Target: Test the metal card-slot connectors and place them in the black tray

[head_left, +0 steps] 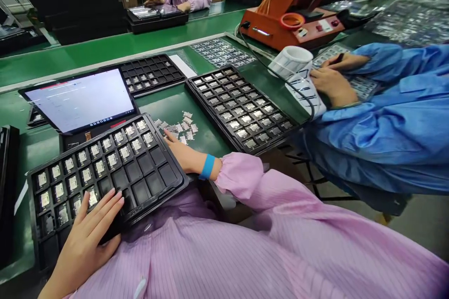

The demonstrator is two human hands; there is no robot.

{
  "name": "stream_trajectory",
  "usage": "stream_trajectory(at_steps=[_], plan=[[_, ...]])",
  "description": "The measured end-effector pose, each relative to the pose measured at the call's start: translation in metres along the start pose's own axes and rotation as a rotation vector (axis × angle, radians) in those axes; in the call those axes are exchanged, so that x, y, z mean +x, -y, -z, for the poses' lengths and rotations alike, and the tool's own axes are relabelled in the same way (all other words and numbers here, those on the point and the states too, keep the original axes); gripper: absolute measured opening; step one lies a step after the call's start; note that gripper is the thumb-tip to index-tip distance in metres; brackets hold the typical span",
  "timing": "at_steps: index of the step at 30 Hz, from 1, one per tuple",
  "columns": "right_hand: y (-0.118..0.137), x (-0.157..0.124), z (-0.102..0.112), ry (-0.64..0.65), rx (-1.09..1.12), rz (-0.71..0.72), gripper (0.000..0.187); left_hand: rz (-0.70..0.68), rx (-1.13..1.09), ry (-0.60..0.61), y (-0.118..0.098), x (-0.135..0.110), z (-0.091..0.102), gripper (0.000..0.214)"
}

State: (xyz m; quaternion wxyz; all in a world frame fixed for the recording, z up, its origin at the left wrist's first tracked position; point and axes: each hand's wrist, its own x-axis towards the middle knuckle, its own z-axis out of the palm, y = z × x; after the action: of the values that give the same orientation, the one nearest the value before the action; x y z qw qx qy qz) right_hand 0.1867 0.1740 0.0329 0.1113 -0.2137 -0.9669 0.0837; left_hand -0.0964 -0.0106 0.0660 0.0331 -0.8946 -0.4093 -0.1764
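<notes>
A black compartment tray (121,180) tilts in front of me, its upper rows filled with small silvery circuit modules (100,167). Several lower right pockets hold nothing. My left hand (89,236) lies over the tray's near edge, fingers stretched across the pockets beside a module; I see nothing gripped. On the tray's far right side, my right hand (182,152) wears a blue wristband (207,167). One stretched finger reaches to loose modules (183,127) scattered on the green bench; the other fingers are largely hidden by the tray.
A tablet (82,98) stands behind the tray. Another filled black tray (242,107) and a partly filled one (150,74) lie beyond. At right, a co-worker's blue sleeves (396,84) and hands are near a white label roll (291,60). An orange machine (287,23) stands behind.
</notes>
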Motion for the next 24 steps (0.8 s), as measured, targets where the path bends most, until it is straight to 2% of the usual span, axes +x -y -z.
stream_trajectory(at_steps=[10,13,16,20,24], plan=[[-0.013,-0.02,0.014,-0.032,-0.156,-0.246,0.066,-0.01,0.036,0.046,-0.001,0.001,-0.008,0.064],[-0.014,-0.018,0.015,-0.052,-0.203,-0.272,0.064,-0.011,0.046,0.046,-0.001,0.001,-0.01,0.064],[-0.017,-0.009,0.01,-0.047,-0.196,-0.227,0.056,-0.01,0.065,0.052,-0.001,0.002,-0.013,0.066],[-0.025,-0.001,0.006,-0.009,-0.183,-0.291,0.062,-0.027,0.103,0.066,-0.001,0.004,-0.016,0.06],[-0.03,-0.01,0.022,-0.059,-0.177,-0.38,0.06,-0.044,0.153,0.072,0.0,0.006,-0.018,0.05]])
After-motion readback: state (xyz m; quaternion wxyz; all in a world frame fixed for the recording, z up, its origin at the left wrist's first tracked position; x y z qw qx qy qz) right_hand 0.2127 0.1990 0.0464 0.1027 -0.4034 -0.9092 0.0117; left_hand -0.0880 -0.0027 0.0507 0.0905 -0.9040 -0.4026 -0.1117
